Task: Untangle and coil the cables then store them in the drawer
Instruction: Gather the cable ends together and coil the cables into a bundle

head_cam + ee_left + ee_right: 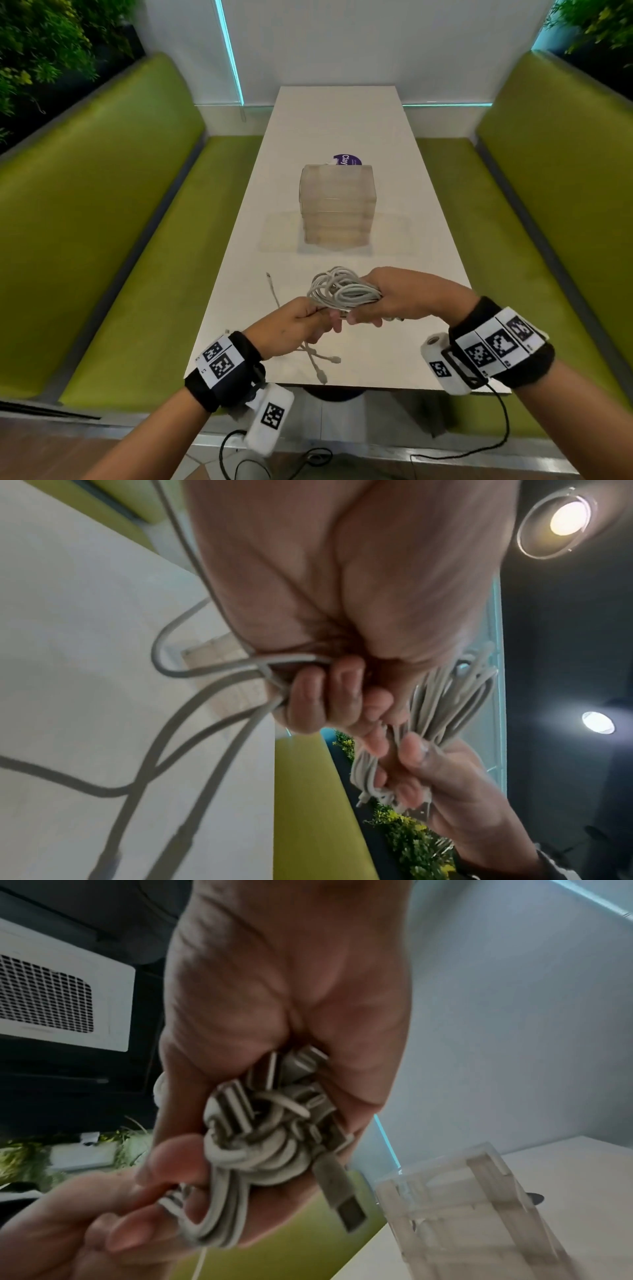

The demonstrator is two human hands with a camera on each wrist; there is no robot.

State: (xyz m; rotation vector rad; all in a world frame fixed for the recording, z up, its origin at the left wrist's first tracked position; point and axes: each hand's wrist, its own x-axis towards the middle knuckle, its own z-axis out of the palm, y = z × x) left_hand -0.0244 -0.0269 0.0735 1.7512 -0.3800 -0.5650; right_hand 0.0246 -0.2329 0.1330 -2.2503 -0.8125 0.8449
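Note:
A bundle of white cables point(337, 289) hangs between both hands above the near end of the white table point(342, 130). My right hand point(394, 296) grips the looped bundle point(260, 1139), with several plugs bunched in its palm. My left hand point(301, 323) grips cable strands point(240, 669) at the bundle's left end; loose ends point(317, 359) trail from it onto the table. A clear plastic drawer unit point(337, 205) stands in the middle of the table, its drawers closed; it also shows as the drawer unit point(455, 1204) in the right wrist view.
Green benches point(113, 240) flank the table on both sides, with a white wall at the far end. A purple round sticker point(347, 160) lies behind the drawer unit. Plants point(41, 44) fill the far corners.

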